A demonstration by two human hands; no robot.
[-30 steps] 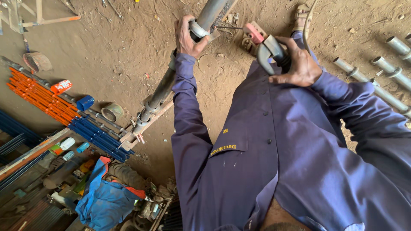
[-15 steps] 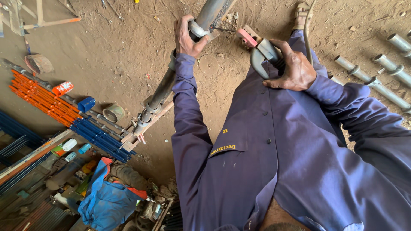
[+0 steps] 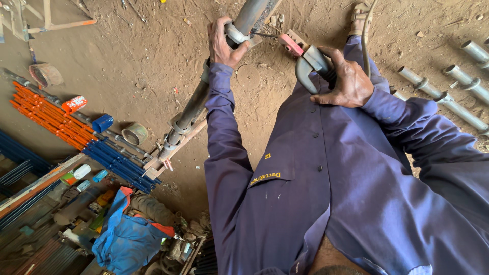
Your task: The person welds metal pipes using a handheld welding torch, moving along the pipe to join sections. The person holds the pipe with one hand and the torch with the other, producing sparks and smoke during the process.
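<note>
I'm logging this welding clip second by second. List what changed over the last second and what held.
Very little changed. The right hand keeps its grip on the electrode holder, which shifted only a touch, its rod tip near the grey pipe. The left hand stays clamped on the pipe at the metal collar. Nothing was picked up or released. The orange and blue rods on the dirt floor lie as before.

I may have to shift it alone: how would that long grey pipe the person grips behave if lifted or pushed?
The long grey pipe looks like metal, so probably stiff and heavy. Being round, it may roll on the dirt floor. The left hand grips it near a ring fitting.
</note>
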